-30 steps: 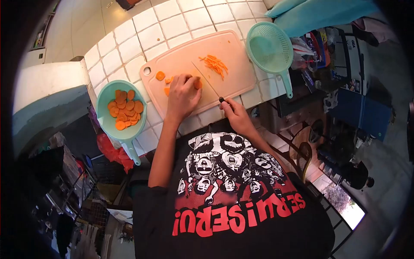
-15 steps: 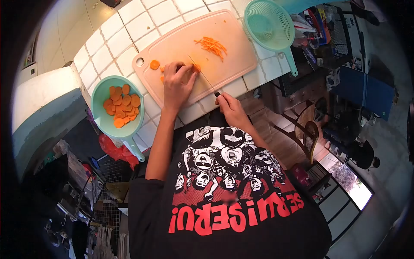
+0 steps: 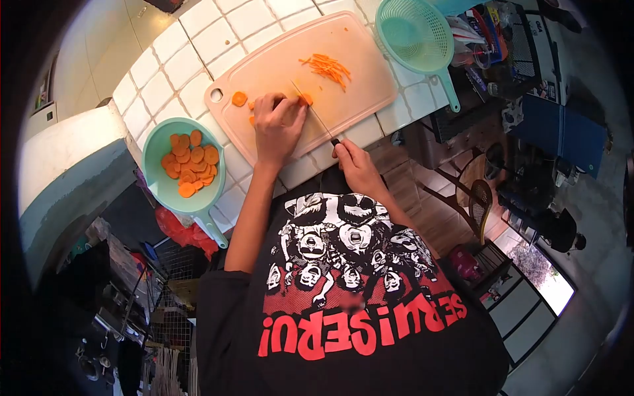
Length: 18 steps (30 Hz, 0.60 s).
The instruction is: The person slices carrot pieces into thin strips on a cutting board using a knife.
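Note:
My right hand is closed round the black handle of a knife, whose thin blade slants up and left over the pink cutting board. Curled fingers of my left hand press down on a carrot piece beside the blade; part of that piece is hidden under the fingertips. Toward the board's far right lies a small heap of carrot strips. A round carrot slice rests near the board's hole, and other bits of carrot peek out left of my left hand.
Left of the board stands a green strainer holding several carrot slices. Another green strainer, with its handle toward me, sits at the right on the white tiled counter. A wooden chair stands on the floor at the right.
The view has shifted slightly. A little more of the carrot piece shows right of the blade. Both hands keep nearly the same place and hold.

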Available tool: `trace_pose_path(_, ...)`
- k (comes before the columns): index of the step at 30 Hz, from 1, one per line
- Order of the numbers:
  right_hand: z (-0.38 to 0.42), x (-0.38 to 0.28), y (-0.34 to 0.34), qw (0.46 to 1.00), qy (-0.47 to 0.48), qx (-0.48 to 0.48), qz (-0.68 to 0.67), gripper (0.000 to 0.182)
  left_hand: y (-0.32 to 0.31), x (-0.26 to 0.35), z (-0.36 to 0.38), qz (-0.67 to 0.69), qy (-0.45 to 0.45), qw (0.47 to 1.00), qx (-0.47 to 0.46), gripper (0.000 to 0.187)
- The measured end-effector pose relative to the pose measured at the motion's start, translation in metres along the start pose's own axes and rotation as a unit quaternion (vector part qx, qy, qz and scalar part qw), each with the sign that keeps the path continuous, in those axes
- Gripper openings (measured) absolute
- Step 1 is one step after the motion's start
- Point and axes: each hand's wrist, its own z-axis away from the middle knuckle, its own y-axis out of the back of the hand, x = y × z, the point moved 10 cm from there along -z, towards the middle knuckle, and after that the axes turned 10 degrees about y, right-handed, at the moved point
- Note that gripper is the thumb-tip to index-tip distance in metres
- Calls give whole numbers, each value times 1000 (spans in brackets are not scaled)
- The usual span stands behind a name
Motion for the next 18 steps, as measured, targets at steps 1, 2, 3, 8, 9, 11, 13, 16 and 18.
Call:
trace_pose_path(1,0,-2,0,1000,0,1,0,38,0,0,0,0,2,1000,-1,19)
trace_pose_path(2,0,-4,1,1000,-4,-2,5,38,0,1,0,0,2,1000,-2,19)
trace_pose_path(3,0,-6,1,1000,-6,-5,10,38,1,2,0,-2,-1,1000,0,19)
trace_pose_path(8,0,-12,3,999,6,-9,35,37,1,5,0,-7,-13,1000,1,19)
trace_pose_path(9,0,-13,4,999,8,-8,45,37,1,5,0,-6,-12,1000,1,18)
trace_pose_path(11,0,-14,4,999,14,-8,43,36,1,5,0,-5,-12,1000,1,18)
trace_pose_path(13,-1,-13,3,999,20,-9,41,36,-1,0,-1,7,7,1000,-7,18)
trace_pose_path(16,0,-15,3,997,39,5,61,34,-1,0,-1,11,14,1000,-11,18)
trace_pose_path(18,0,-18,5,993,33,7,113,35,-2,0,-1,13,15,1000,-14,18)
